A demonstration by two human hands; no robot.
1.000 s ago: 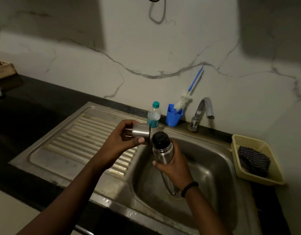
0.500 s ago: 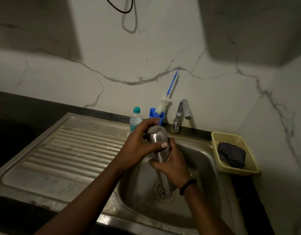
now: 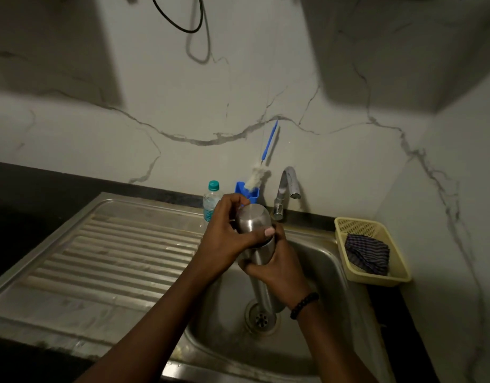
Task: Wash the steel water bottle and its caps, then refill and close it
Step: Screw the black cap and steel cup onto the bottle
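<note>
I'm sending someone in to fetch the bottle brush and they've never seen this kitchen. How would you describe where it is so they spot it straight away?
Find the steel sink and its tap at the back wall. Just left of the tap stands a small blue holder, and the bottle brush sticks up out of it, leaning on the wall. It is the only thing there with a thin blue handle and white fluffy bristles; the plastic bottle beside it has a teal cap.

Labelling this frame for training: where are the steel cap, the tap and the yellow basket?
steel cap (image 3: 252,221), head view, its rounded side
tap (image 3: 286,179), head view, the curved spout
yellow basket (image 3: 377,279), head view, its front wall
</note>
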